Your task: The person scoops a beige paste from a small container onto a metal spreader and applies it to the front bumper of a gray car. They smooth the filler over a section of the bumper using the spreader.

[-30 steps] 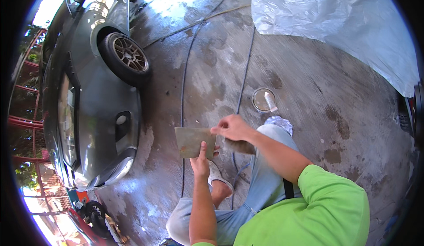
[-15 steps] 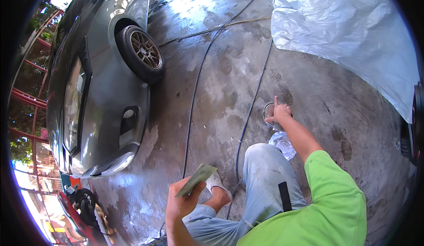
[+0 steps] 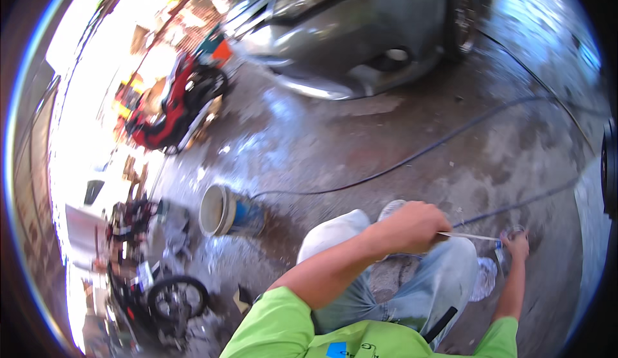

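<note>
Left hand [image 3: 415, 225]: fingers closed on one end of the thin plate [image 3: 473, 236], which sits edge-on above the right knee, far end by the right hand.
Right hand [image 3: 517, 246]: low by the floor [image 3: 360, 133], fingers bent; too small to tell what they grip.
Plate risk: one-end hold, so a knock from the right hand or knee could twist it loose.
Floor risk: any smear on plate could pick up grit if dropped.
Hose [image 3: 425, 155] risk: loops near the feet, could snag one on standing.
Plate: flat, stiff-looking, pale edge.
Clear plastic [image 3: 483, 281]: thin, crumpled, shiny, beside the knee.
Floor: rough concrete, wet-looking patches.
Bucket [image 3: 249, 216]: round, pale-rimmed, blue patch, tipped-looking through the fisheye.
</note>
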`<state>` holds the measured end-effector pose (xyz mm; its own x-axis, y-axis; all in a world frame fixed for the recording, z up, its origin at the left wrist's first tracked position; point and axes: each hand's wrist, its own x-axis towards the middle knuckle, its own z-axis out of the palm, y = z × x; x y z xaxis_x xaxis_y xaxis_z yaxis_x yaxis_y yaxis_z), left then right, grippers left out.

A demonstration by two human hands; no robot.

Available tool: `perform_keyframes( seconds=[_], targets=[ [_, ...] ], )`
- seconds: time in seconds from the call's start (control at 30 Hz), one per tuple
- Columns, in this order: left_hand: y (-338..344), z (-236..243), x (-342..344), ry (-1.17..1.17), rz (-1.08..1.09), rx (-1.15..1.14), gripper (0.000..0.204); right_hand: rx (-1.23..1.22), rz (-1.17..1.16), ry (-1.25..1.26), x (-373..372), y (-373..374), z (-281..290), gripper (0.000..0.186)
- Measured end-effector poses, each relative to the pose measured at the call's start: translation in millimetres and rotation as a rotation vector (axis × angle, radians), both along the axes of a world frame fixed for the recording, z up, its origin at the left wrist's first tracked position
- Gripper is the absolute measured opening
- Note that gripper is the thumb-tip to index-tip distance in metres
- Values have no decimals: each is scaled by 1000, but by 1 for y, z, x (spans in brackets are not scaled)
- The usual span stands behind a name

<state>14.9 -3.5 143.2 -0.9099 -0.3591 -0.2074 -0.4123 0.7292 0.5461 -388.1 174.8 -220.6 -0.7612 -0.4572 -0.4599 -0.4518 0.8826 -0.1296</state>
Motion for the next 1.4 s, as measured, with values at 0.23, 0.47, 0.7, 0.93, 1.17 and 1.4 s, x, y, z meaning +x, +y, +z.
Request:
perform_keyframes(
  seconds=[0.23, 0.47, 0.7, 0.93, 1.17, 1.4],
  targets=[
    [18, -5, 32, 43, 157, -12, 12, 18, 137, -54, -3, 0, -1, 128],
    [4, 8, 18, -31, 101, -6, 13, -21, 176, -79, -41, 8, -15, 131],
    [-2, -3, 19, -78, 103, 160, 36, 5, 123, -87, 26, 70, 70, 93],
    [2, 16, -11, -92, 81, 73, 18, 275, -295, -241, 37, 171, 16, 153],
    [-8, 18, -46, -150, -8, 51, 15, 178, -304, -286, 44, 153, 0, 153],
    [0, 4, -47, -176, -5, 40, 13, -12, -280, -168, 11, 106, 50, 145]
  ],
)
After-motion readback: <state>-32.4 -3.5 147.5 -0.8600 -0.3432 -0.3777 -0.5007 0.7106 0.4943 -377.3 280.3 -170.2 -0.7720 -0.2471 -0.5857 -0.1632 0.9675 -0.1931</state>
